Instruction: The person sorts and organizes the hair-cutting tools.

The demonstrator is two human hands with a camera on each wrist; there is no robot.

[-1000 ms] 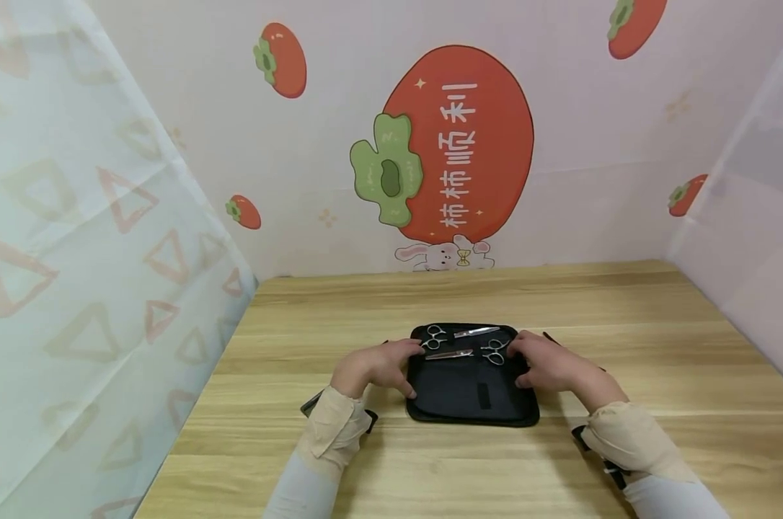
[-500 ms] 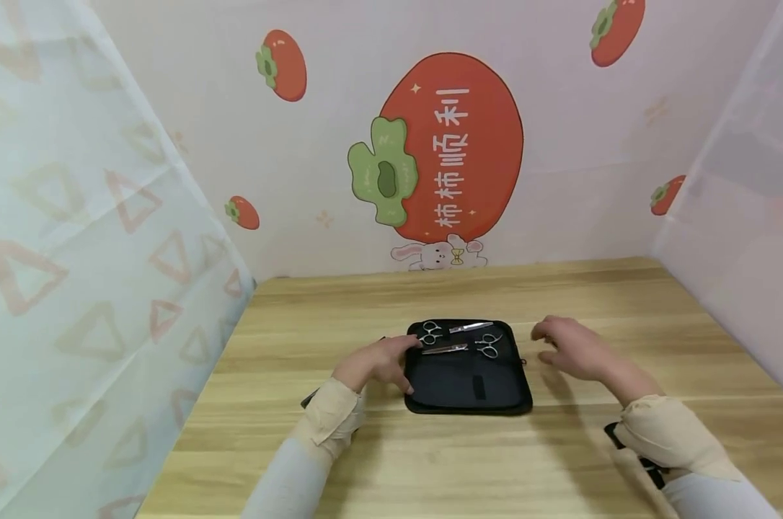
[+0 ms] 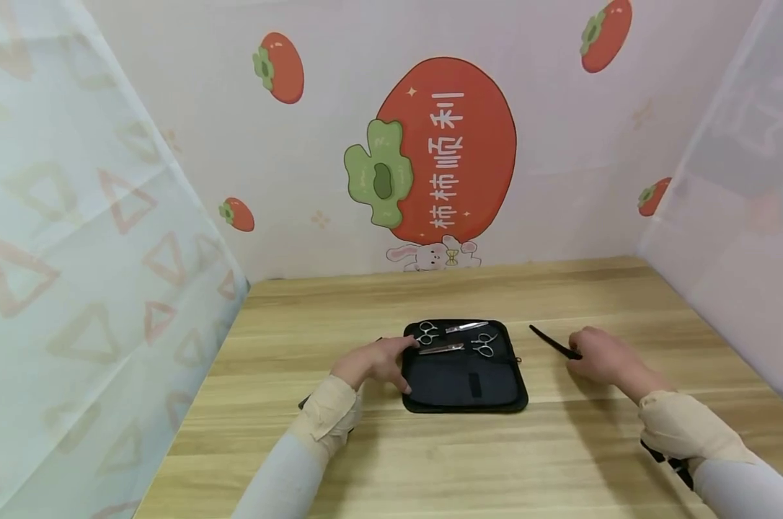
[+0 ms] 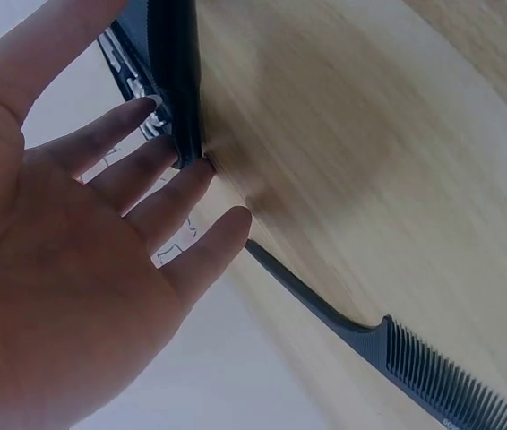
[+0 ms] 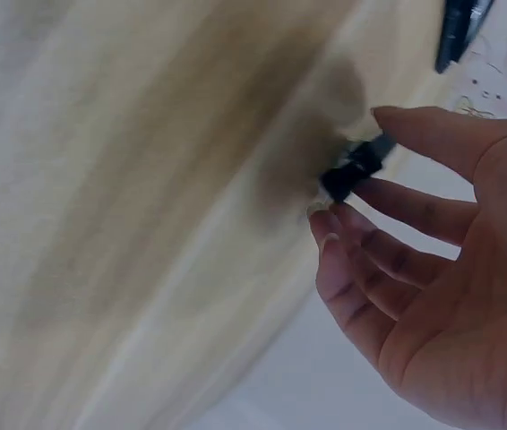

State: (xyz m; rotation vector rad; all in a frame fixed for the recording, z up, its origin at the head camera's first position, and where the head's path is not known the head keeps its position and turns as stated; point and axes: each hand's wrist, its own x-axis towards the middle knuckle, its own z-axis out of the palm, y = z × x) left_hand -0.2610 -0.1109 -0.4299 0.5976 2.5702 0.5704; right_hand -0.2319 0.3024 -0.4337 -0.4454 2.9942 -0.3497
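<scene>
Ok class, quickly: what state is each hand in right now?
Left hand: open, at the left edge of the black case.
Right hand: holding a slim black tool.

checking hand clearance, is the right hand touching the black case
Apart. The head view shows the right hand to the right of the black case, with tabletop visible between them.

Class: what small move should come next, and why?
Probably bring the black stick left to the case: the right hand seems to pinch one end, two pairs of scissors lie in the case's far half, and the strap in the near half holds nothing.
</scene>
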